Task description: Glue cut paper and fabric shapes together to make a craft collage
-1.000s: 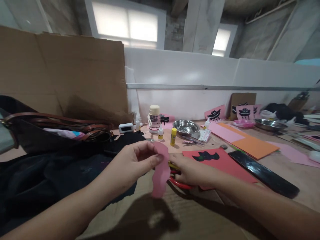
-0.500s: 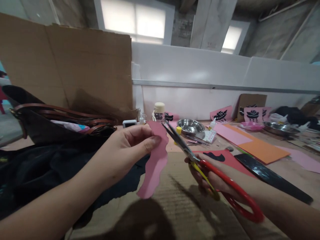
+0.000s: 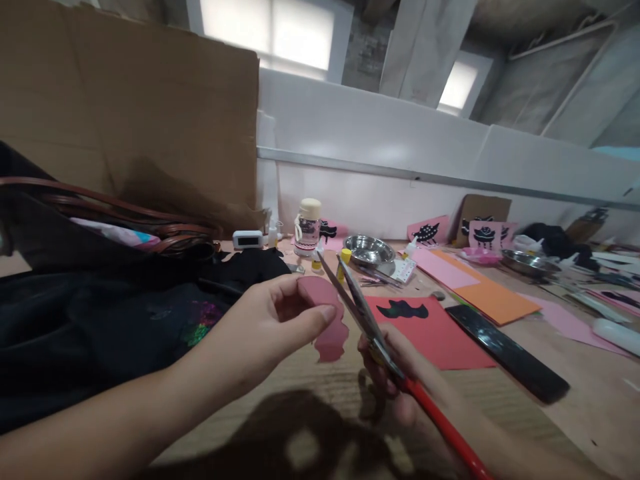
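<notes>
My left hand (image 3: 270, 327) pinches a pink paper piece (image 3: 331, 337) with wavy cut edges, thumb in front and fingers behind. Its upper part curves away from me. In my right hand (image 3: 395, 373) is a pair of scissors (image 3: 367, 317) with a red handle, its blades slightly parted and pointing up and left. The blade tips stand just right of the paper's top; whether they touch it I cannot tell. Beyond my right hand, a black cut-out shape (image 3: 404, 309) lies on a red paper sheet (image 3: 450, 347).
A phone-like black slab (image 3: 507, 350) lies at right, near orange paper (image 3: 505, 300). A steel bowl (image 3: 370, 251), a cream-lidded bottle (image 3: 309, 227) and a yellow-capped glue container (image 3: 343, 263) stand behind. Dark cloth (image 3: 100, 347) and a bag (image 3: 30, 227) fill the left; a cardboard panel (image 3: 150, 113) rises behind.
The pink paper has turned and bent, so its hanging length looks shorter. The scissors have swung more upright and lower, beside the paper. My view has shifted a little to the right.
</notes>
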`<state>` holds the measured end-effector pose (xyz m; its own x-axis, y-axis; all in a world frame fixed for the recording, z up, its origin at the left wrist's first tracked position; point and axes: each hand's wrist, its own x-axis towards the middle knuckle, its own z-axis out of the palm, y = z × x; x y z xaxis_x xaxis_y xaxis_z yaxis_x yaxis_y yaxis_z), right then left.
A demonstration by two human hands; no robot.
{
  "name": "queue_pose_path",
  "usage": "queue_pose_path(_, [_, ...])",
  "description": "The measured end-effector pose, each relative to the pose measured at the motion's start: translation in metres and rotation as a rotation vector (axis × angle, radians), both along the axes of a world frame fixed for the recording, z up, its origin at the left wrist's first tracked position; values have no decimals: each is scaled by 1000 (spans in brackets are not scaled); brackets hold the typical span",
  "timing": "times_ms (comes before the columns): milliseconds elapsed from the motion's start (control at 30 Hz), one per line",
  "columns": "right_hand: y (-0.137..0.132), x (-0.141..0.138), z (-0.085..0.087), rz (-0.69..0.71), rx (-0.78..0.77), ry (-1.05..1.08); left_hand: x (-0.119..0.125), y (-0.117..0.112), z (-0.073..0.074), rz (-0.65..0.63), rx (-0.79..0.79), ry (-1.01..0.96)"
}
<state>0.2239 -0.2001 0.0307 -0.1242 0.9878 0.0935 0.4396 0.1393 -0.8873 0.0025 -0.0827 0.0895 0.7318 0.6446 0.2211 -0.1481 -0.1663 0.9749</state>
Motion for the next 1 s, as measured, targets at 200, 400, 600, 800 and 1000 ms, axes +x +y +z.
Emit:
queue_pose_path(200, [3,-5,-10,19,-113,152,0,-6,3,72,-2,-15])
queue_pose_path(400, [5,-12,0,27,-139,166,3,-5,2,64,-41,-26])
queue_pose_path(600, [4,-11,3,11,-111,101,2,-5,1,54,-73,-35])
queue_pose_path(800, [3,-7,-8,-62,-51,9,3,-6,-1,19,-98,-51])
queue_pose_path(1000, [5,-8,-13,38,-73,191,5,-4,-2,5,-114,-32])
